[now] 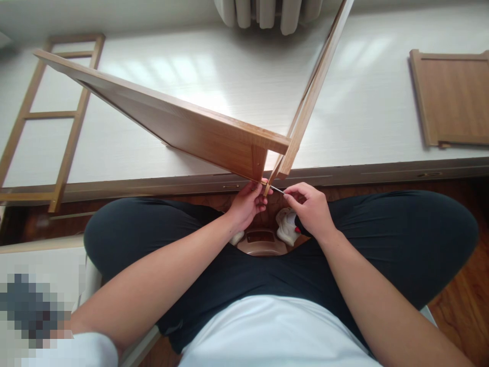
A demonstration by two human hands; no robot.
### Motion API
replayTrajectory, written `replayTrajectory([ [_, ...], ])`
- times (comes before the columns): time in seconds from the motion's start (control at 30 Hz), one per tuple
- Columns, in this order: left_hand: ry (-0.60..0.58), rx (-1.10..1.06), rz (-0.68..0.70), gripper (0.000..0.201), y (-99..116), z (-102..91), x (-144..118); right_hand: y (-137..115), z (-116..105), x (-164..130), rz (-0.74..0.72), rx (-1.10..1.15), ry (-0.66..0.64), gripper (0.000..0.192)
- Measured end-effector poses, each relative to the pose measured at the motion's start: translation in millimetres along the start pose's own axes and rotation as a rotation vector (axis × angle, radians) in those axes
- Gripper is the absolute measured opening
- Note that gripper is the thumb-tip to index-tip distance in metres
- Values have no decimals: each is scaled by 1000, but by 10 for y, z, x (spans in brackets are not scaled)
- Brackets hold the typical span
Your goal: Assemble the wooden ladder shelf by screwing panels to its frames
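Worktop: a long white surface (244,66) with a faint streaky grain; bright patches of light lie across it, and a small handle (231,186) shows on its front.
Radiator: white columns (267,12) at the far edge of the view, above the worktop.
Floor: reddish-brown wood (464,306), glimpsed around the person's dark trousers (401,239) and a white shoe (286,228).
Left side: a ladder-like wooden rack (51,115) lies slanting on the worktop, its near end jutting past the edge.
Right side: a small wooden board (454,99) lies flat, well apart from the other pieces.
Wooden panel: the large panel (171,109) stands tilted, its near end at the worktop's front edge, just above the left hand (246,206).
Wooden frame: the narrow frame (311,97) rises away to the right, meeting the panel at the near corner, between and above both hands.
Left hand: fingers curled around the frame's low end, close against the panel's corner.
Right hand: thumb and forefinger of this hand (311,208) pinch a thin metal rod (277,189), which points leftward to the frame's low end.
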State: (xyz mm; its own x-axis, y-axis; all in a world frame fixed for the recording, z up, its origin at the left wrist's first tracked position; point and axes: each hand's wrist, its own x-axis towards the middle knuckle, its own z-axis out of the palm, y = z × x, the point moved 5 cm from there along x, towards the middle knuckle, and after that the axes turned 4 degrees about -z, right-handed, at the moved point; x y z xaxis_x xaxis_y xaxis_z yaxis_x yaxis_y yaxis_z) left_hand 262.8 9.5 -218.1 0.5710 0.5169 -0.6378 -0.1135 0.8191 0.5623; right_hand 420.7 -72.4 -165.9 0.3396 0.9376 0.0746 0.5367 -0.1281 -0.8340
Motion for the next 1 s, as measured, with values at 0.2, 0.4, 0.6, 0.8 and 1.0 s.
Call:
replayTrajectory([
  [0.2,10,0,-10,36,6,5,-14,-58,4,11,-115,-103,13,11],
  [0.4,11,9,-6,36,10,3,-10,-88,-6,18,-195,-143,66,14],
  [0.6,8,10,-2,35,6,-12,-5,-51,3,11,-172,-173,95,14],
  [0.8,4,7,1,36,9,-1,-9,-2,-9,-2,-98,-157,105,19],
  [1.0,11,8,-2,36,13,6,-20,1,-34,-6,-48,-124,114,23],
])
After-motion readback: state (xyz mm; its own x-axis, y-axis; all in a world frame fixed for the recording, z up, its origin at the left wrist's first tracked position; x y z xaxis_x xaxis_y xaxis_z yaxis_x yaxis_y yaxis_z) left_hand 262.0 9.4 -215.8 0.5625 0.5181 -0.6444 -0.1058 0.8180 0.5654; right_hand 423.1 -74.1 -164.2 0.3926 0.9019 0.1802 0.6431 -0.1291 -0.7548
